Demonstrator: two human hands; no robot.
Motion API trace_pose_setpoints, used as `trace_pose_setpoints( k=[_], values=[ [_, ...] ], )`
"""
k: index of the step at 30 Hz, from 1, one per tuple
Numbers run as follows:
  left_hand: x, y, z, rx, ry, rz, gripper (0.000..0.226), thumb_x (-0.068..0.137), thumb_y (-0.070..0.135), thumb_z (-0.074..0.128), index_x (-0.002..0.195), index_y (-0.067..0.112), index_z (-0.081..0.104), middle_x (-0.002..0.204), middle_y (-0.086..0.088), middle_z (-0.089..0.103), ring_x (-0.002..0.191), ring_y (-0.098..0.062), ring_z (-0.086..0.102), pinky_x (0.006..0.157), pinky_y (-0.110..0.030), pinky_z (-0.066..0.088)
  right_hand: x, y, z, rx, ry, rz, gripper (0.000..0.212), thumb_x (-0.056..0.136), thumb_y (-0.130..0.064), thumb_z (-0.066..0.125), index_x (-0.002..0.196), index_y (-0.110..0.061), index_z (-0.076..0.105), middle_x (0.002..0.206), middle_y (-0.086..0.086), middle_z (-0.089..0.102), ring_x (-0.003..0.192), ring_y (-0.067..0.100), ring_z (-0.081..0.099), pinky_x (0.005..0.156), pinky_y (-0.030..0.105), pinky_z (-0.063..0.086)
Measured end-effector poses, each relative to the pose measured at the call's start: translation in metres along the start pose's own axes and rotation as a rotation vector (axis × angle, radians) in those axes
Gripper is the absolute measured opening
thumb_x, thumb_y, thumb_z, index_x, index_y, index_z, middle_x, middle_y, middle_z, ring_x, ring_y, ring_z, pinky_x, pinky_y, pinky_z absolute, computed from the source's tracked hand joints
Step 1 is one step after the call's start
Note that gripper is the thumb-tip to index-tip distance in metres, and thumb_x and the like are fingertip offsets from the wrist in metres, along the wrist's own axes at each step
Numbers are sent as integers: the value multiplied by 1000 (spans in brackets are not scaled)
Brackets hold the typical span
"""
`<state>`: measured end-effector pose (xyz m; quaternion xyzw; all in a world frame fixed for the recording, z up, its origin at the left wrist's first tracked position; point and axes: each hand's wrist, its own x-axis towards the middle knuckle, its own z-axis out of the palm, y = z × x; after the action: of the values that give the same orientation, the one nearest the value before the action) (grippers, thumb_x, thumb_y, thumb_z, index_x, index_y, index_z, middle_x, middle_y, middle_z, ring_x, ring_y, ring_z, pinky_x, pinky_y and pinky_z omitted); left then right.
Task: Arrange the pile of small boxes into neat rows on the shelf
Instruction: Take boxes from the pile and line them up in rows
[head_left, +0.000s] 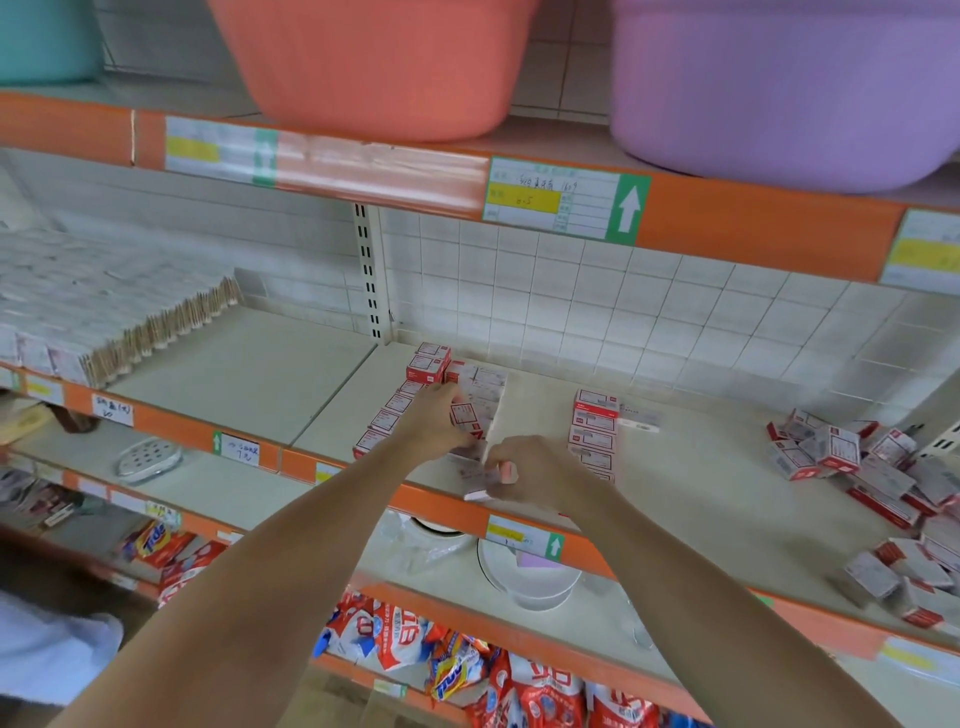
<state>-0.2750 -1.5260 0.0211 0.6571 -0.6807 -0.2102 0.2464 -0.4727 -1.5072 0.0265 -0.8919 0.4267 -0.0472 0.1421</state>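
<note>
- Shelf (691, 467): two rows of small red-and-white boxes, one at left (410, 400), one mid-shelf (595, 426); loose pile (878, 483) at far right.
- Left hand (439, 423): fingers curled over boxes of a blurred middle row (480, 400), touching their tops; real grip cannot be told.
- Right hand (524, 467): fingers curled, pinching a box (478, 491) at shelf's front edge.
- Both hands nearly touching.
- Basins on shelf above: orange (374, 62), purple (779, 83).
</note>
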Motion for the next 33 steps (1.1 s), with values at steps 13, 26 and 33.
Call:
trace_pose_setpoints(
  k=[13,26,33],
  values=[
    [-4,-8,-11,64,53,-54,49,66,30,88,99,20,53,107,1,55,96,-18,54,81,-37,54,14,-32,16,-1,7,-7,37,91,-43,59,126,-33,54,107,-2,67,98,22,63,82,33,53],
    [-2,-11,-11,32,55,-21,47,68,24,86,104,22,55,109,2,54,99,-19,55,82,-37,53,15,-25,16,135,41,54,28,90,-45,60,112,-29,63,92,-8,67,88,16,62,75,30,53],
    [-2,-8,-14,-13,-58,23,69,63,14,88,124,24,58,119,1,51,114,-22,47,99,-42,47,21,-2,-3,157,222,141,34,89,-31,63,122,-24,56,114,-5,57,92,15,59,75,31,50]
  ],
)
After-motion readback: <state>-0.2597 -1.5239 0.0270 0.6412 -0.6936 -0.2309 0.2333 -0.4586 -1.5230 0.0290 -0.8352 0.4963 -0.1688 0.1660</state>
